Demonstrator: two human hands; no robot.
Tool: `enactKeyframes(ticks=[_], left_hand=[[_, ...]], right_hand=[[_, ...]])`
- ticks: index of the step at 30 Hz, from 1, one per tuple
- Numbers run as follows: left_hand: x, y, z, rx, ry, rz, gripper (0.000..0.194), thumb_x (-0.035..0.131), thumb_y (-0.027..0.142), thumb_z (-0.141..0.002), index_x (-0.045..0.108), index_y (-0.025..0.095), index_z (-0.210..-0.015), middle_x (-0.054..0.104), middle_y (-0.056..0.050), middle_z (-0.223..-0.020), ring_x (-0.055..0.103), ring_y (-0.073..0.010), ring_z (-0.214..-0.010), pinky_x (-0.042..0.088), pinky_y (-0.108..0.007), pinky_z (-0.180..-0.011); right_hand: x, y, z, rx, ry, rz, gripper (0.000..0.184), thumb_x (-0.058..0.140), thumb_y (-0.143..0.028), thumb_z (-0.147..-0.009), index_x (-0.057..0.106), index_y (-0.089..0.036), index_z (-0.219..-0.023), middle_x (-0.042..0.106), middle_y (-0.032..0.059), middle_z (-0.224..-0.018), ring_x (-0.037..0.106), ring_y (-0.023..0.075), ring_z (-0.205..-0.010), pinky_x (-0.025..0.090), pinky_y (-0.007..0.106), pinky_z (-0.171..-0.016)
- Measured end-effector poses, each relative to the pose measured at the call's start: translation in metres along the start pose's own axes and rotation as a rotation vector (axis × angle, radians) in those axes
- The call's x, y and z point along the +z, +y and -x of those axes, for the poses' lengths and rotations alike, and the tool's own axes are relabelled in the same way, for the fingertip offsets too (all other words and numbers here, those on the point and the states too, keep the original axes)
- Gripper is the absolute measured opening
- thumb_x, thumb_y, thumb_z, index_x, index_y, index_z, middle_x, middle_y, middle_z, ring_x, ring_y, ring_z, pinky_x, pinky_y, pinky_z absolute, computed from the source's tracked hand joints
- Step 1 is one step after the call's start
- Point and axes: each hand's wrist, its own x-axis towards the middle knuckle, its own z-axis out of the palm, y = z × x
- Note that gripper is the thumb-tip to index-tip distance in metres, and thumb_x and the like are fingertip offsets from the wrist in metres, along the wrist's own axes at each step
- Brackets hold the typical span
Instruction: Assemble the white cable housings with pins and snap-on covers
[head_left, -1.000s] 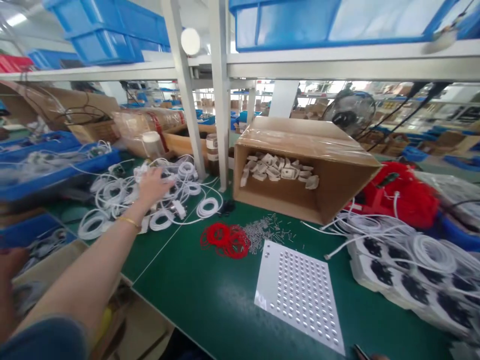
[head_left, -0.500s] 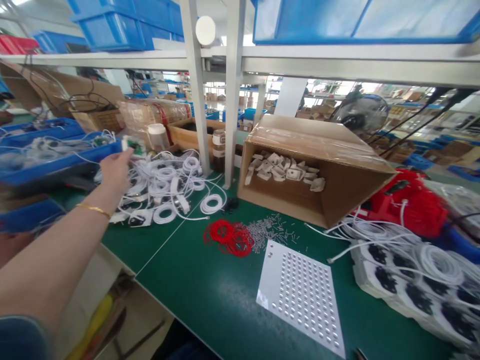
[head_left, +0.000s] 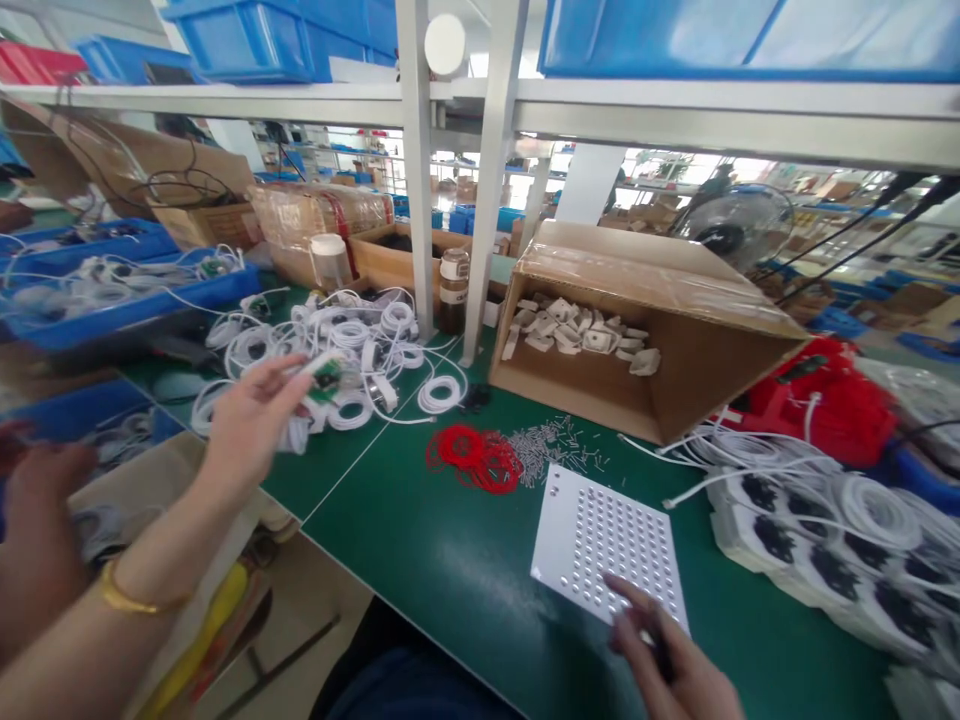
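My left hand [head_left: 251,415] pinches a small green circuit board with a white part [head_left: 327,380] in front of a heap of coiled white cables [head_left: 330,335]. At the lower right, my right hand [head_left: 671,655] is over the near edge of a white sheet [head_left: 555,520] bearing rows of small shiny round dots. Its index finger reaches over the dots, while a slim dark object [head_left: 658,640] lies in the curled fingers; its kind is unclear. Red wire loops [head_left: 472,458] and a scatter of small screws [head_left: 551,448] lie beyond the sheet.
An open cardboard box [head_left: 577,390] on its side holds white plastic parts. White units with black faces and coiled cables [head_left: 817,550] crowd the right. Another person's hand [head_left: 45,520] shows at far left, near blue bins [head_left: 232,290]. Shelf posts [head_left: 491,180] rise at the back.
My left hand has drawn back from the cable heap, nearer and to the right, carrying the circuit board. My right hand has come into view over the sheet. Another person's hand shows more at left.
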Motion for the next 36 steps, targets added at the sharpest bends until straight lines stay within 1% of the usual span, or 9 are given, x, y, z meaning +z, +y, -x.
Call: enactKeyframes(ticks=[4, 8, 13, 16, 20, 24, 27, 33, 36], left_hand=[[0.049, -0.001, 0.082, -0.301, -0.155, 0.34, 0.045, 0.066, 0.041, -0.072, 0.057, 0.018, -0.11, 0.066, 0.0, -0.068, 0.06, -0.0129, -0.054, 0.049, -0.022, -0.05], [0.078, 0.002, 0.141, -0.322, -0.298, 0.351, 0.05, 0.061, 0.043, -0.077, 0.047, 0.016, -0.117, 0.066, -0.003, -0.08, 0.063, -0.0152, -0.064, 0.051, -0.026, -0.059], [0.072, -0.017, 0.146, 0.343, -0.463, -0.206, 0.074, 0.067, 0.044, -0.073, 0.034, 0.014, -0.133, 0.066, -0.011, -0.098, 0.064, -0.0237, -0.086, 0.049, -0.037, -0.079], [0.06, -0.028, 0.127, 0.811, -0.601, -0.474, 0.056, 0.059, 0.03, -0.083, 0.038, 0.016, -0.133, 0.068, -0.01, -0.093, 0.065, -0.0226, -0.083, 0.047, -0.035, -0.077], [0.048, -0.034, 0.113, 1.048, -0.779, -0.645, 0.054, 0.057, 0.022, -0.084, 0.04, 0.019, -0.134, 0.067, -0.01, -0.107, 0.064, -0.0256, -0.091, 0.045, -0.04, -0.083], [0.046, -0.032, 0.132, 0.924, -0.882, -0.61, 0.083, 0.071, 0.031, -0.071, 0.027, 0.014, -0.14, 0.041, -0.019, -0.14, 0.039, -0.039, -0.126, 0.022, -0.062, -0.104], [0.059, -0.026, 0.163, 0.73, -0.947, -0.438, 0.104, 0.076, 0.038, -0.064, 0.014, 0.012, -0.143, 0.029, -0.02, -0.146, 0.025, -0.0371, -0.135, 0.025, -0.057, -0.107], [0.102, -0.015, 0.204, 0.044, -0.864, -0.14, 0.066, 0.066, 0.022, -0.072, 0.035, 0.018, -0.129, 0.053, -0.012, -0.129, 0.053, -0.0235, -0.117, 0.044, -0.04, -0.098], [0.108, -0.014, 0.206, -0.11, -0.845, -0.1, 0.068, 0.062, 0.015, -0.07, 0.033, 0.02, -0.131, 0.054, -0.01, -0.128, 0.056, -0.0228, -0.114, 0.046, -0.038, -0.096]], right_hand=[[0.067, -0.089, -0.009, -0.118, -0.33, -0.463, 0.053, 0.048, -0.055, -0.083, 0.05, -0.023, -0.125, 0.064, 0.0039, -0.077, 0.057, 0.0153, -0.059, 0.05, 0.027, -0.054], [0.123, -0.121, -0.029, 0.049, -0.505, -0.964, 0.057, 0.06, -0.053, -0.078, 0.042, -0.025, -0.125, 0.048, -0.0074, -0.064, 0.02, 0.0013, -0.036, 0.016, 0.014, -0.031], [0.125, -0.111, -0.036, 0.151, -0.428, -1.136, 0.04, 0.067, -0.049, -0.074, 0.052, -0.021, -0.097, 0.038, -0.0104, -0.057, 0.017, 0.0003, -0.035, 0.011, 0.015, -0.031], [0.101, -0.104, -0.034, 0.124, -0.506, -0.969, 0.037, 0.07, -0.045, -0.072, 0.057, -0.017, -0.093, 0.051, -0.0056, -0.064, 0.034, 0.0023, -0.041, 0.028, 0.015, -0.037], [0.084, -0.093, -0.034, -0.081, -0.637, -0.552, 0.035, 0.071, -0.037, -0.072, 0.062, -0.018, -0.1, 0.063, 0.0002, -0.081, 0.056, 0.0118, -0.069, 0.045, 0.023, -0.065], [0.087, -0.08, -0.037, -0.176, -0.503, -0.251, 0.033, 0.064, -0.036, -0.077, 0.063, -0.018, -0.104, 0.066, 0.0027, -0.088, 0.059, 0.0175, -0.078, 0.046, 0.029, -0.071], [0.089, -0.072, -0.036, -0.188, -0.425, -0.11, 0.034, 0.063, -0.036, -0.077, 0.062, -0.017, -0.106, 0.067, 0.0037, -0.09, 0.06, 0.0187, -0.079, 0.046, 0.03, -0.073], [0.09, -0.076, -0.021, -0.185, -0.202, 0.045, 0.044, 0.069, -0.031, -0.071, 0.058, -0.017, -0.111, 0.06, 0.0065, -0.099, 0.058, 0.0208, -0.09, 0.046, 0.032, -0.081], [0.097, -0.085, -0.014, -0.198, -0.051, 0.183, 0.05, 0.075, -0.033, -0.063, 0.057, -0.02, -0.109, 0.053, 0.0065, -0.102, 0.058, 0.0211, -0.087, 0.048, 0.033, -0.077]])
